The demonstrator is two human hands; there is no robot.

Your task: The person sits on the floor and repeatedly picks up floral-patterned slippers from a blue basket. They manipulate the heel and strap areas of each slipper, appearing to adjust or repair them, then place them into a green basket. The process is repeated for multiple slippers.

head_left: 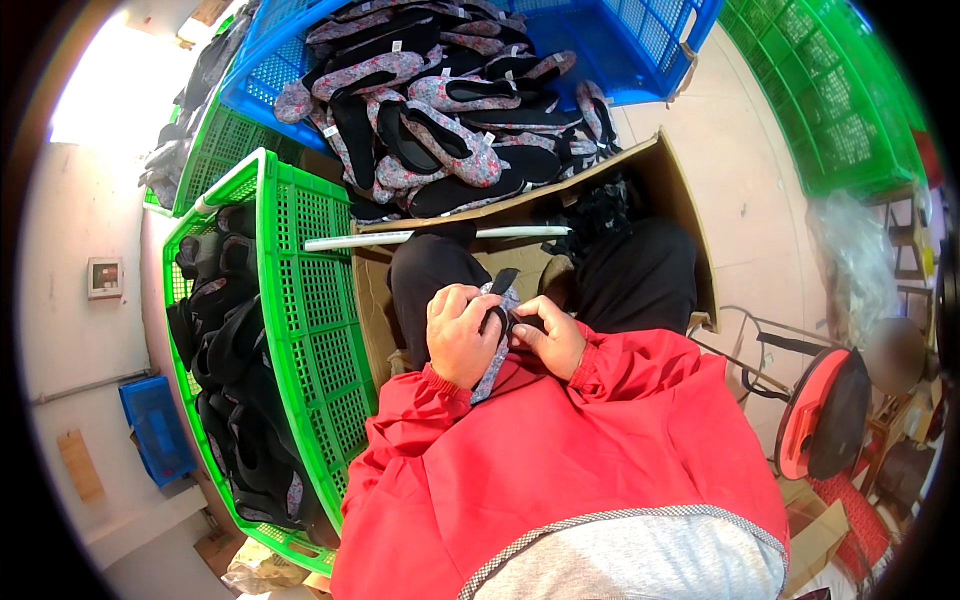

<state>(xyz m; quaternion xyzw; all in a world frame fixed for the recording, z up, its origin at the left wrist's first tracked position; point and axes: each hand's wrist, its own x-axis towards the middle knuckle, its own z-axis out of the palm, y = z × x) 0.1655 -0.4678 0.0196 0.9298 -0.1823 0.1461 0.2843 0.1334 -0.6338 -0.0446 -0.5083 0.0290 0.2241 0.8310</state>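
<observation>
Above my lap my left hand [463, 335] grips a floral and black fabric slipper [488, 384], its fingers curled over the upper part. From the other side my right hand [550, 338] pinches the slipper's black edge between thumb and fingers. A black strip of the fabric sticks up past the left fingertips. Much of the slipper is hidden behind both hands, and whether a small tool sits in the right fingers cannot be made out.
Ahead, a blue crate [640, 50] spills over with floral slippers [450, 140]. An open cardboard box [690, 200] surrounds my knees, with a white tube [370, 240] across it. At left stands a green crate [310, 300] of black slippers [235, 350]; a red-seated stool [800, 415] is at right.
</observation>
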